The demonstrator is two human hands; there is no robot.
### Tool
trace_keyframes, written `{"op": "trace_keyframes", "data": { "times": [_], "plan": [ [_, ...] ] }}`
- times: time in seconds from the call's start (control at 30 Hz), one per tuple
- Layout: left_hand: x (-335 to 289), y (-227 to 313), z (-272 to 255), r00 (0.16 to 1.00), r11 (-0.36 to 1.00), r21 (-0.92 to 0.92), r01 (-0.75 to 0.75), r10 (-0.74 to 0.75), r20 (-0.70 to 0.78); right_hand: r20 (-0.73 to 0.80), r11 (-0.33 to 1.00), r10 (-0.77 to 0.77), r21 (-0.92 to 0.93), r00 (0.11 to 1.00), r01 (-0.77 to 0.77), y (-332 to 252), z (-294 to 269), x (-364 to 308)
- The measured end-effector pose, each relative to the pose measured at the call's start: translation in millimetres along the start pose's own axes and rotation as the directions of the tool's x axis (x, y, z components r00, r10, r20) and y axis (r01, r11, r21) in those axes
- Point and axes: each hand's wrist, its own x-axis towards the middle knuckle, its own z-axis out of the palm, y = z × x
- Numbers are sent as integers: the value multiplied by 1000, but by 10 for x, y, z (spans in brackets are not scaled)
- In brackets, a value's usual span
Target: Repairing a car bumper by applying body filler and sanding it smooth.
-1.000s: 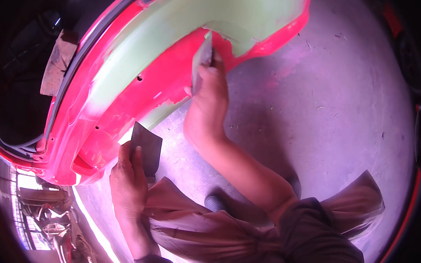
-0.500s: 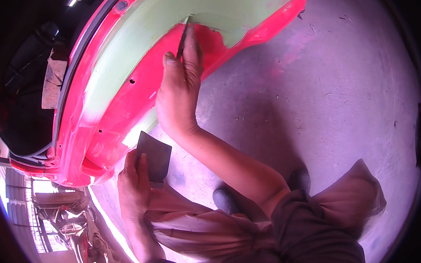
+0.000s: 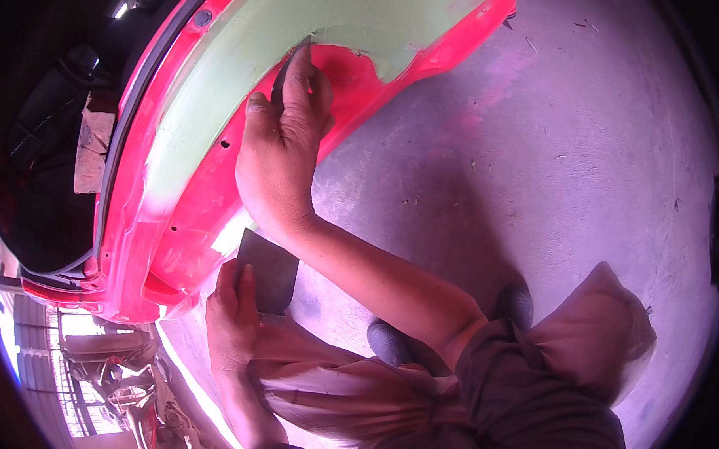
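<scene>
In front of me stands a red car body panel (image 3: 206,187) with a broad coat of pale green filler (image 3: 247,42). My right hand (image 3: 279,154) is closed around a thin dark putty spreader (image 3: 283,81), seen nearly edge-on. The spreader's tip meets the lower border of the filler, beside a rounded bare red patch (image 3: 342,77). Lower down and closer to my body, my left hand (image 3: 231,319) grips a dark, flat, square plate (image 3: 268,273) by its left side, thumb on the face. No filler can be made out on that plate.
The grey concrete floor (image 3: 582,201) spreads to the right, with small scraps on it. My shoes (image 3: 387,342) and bent knees are below. A dark opening edged by a black seal (image 3: 138,98) lies left of the panel. Jumbled vehicle parts (image 3: 128,383) stand at lower left.
My right hand has moved left and slightly toward me along the filler's border, and the spreader leans over more. My left hand and the square plate have shifted only slightly.
</scene>
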Motion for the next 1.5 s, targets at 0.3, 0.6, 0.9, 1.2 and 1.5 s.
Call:
{"op": "trace_keyframes", "data": {
  "times": [0.3, 0.6, 0.9, 1.2, 1.5],
  "plan": [
    [15, 19, 19, 999, 996, -73, 43, -43, 3, 49, 988, -154, 2, 987, 154, -10, 34, -231],
    [22, 174, -185, 896, 833, -529, 162, -348, -275, 81, 982, -153, 124, 985, 142, -111, -678, -405],
    [242, 619, -231, 982, 604, -788, -120, -46, -184, 740, 983, -136, 182, 658, 0, -311, -1118, 172],
    [257, 538, -175, 908, 789, -542, -289, 48, -416, 516, 927, 267, 93, 814, -363, -114, -1527, 325],
    [275, 239, -42, 832, 900, -28, -435, 391, -393, 724, 496, 368, 377, 583, -782, -416, -1409, 252]
  ]
}}
